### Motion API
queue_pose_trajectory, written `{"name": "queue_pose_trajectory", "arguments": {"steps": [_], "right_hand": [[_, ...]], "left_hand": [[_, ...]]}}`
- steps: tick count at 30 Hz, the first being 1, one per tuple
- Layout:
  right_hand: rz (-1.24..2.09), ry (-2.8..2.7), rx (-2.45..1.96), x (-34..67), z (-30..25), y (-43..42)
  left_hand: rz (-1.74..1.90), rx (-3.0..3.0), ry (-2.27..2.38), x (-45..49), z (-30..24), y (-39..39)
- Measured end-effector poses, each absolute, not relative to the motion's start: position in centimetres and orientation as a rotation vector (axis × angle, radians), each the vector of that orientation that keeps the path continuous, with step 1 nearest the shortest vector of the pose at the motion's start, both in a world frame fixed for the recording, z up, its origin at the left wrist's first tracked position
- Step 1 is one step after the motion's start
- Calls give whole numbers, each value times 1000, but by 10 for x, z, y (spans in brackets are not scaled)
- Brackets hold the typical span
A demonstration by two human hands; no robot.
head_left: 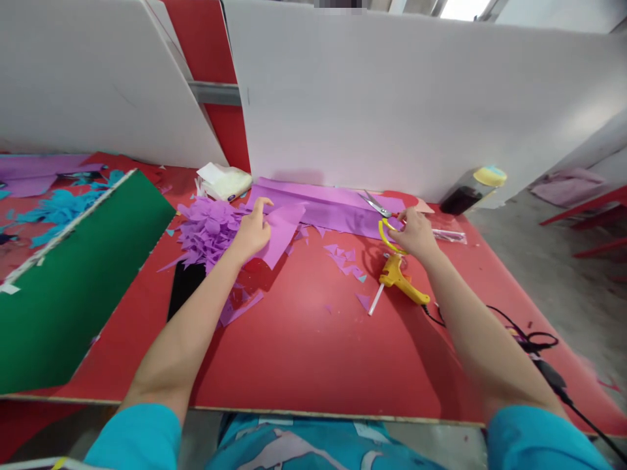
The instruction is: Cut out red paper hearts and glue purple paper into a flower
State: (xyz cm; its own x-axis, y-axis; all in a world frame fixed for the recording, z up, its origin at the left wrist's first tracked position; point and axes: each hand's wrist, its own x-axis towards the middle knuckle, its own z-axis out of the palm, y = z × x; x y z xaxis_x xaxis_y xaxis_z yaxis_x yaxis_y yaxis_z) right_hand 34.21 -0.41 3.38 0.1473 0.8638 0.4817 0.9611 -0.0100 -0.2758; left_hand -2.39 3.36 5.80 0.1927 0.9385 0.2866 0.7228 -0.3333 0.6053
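My left hand (pixel 252 230) holds a cut piece of purple paper (pixel 283 230) beside a heap of purple paper petals (pixel 208 228). My right hand (pixel 416 233) grips the yellow handles of a pair of scissors (pixel 379 215), whose blades point up and left over a long purple paper sheet (pixel 323 207). Just below that hand a yellow glue gun (pixel 399 277) lies on the red table (pixel 313 339), its glue stick pointing down-left. Small purple scraps (pixel 345 258) are scattered between my hands.
A green board (pixel 73 274) leans at the left. White partition boards (pixel 392 98) stand behind the table. A white tissue pack (pixel 223 181), a dark bottle with a yellow cap (pixel 473 189) lying on its side, a black object (pixel 185 287) and the glue gun's black cable (pixel 533 346) are around.
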Motion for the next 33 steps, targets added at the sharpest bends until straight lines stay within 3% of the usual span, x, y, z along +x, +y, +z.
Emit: {"name": "queue_pose_trajectory", "arguments": {"steps": [5, 16, 24, 26, 29, 33], "right_hand": [[-124, -1964, -1944, 303, 27, -15], [-33, -2134, -2102, 223, -10, -31], [-148, -2075, -2236, 185, -1, -45], [-157, -2226, -2045, 164, 3, -54], [97, -2656, -1399, 130, -3, -65], [214, -2712, -1142, 94, -22, -62]], "left_hand": [[1156, 1501, 1470, -31, 33, 41], [1367, 1211, 1445, -45, 21, 46], [1309, 1089, 1301, -39, 28, 45], [1282, 1054, 1269, -36, 29, 44], [1232, 1008, 1236, -32, 28, 42], [1179, 985, 1218, -30, 26, 40]]}}
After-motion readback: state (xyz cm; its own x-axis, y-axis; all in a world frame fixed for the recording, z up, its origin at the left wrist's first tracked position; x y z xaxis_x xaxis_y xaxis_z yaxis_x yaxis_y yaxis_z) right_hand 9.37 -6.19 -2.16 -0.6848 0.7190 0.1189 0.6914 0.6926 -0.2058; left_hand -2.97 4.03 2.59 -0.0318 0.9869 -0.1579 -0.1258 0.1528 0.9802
